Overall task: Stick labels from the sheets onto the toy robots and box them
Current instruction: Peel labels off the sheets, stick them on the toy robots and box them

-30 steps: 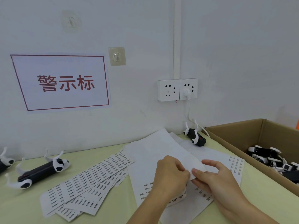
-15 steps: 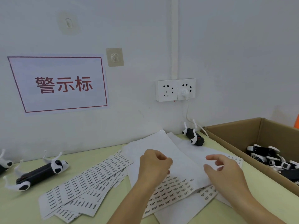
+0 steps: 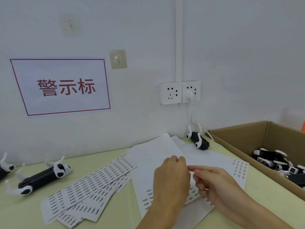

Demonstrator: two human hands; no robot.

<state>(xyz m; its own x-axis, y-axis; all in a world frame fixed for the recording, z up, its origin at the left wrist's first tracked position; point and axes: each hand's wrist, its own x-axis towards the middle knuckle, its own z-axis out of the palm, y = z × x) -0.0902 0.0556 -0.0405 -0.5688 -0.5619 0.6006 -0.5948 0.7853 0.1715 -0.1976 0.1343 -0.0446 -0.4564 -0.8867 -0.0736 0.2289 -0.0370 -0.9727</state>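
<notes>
My left hand (image 3: 171, 179) rests fist-like on the top label sheet (image 3: 155, 151), fingers curled at its right edge. My right hand (image 3: 216, 185) is beside it, index finger stretched left and touching the left hand; whether it holds a label is hidden. A black and white toy robot (image 3: 42, 177) lies on its back at the left, and another toy robot (image 3: 198, 141) lies by the wall. The cardboard box (image 3: 239, 139) at the right holds several boxed robots (image 3: 279, 161).
A fan of label strips (image 3: 92, 184) lies between the left robot and the sheets. A third robot (image 3: 5, 169) is cut off at the far left edge. A wall socket (image 3: 179, 92) has a white cable (image 3: 191, 113) hanging down to the table.
The bent sheet was let down flat. The hands moved apart, then came together again; now the right index finger touches the left hand.
</notes>
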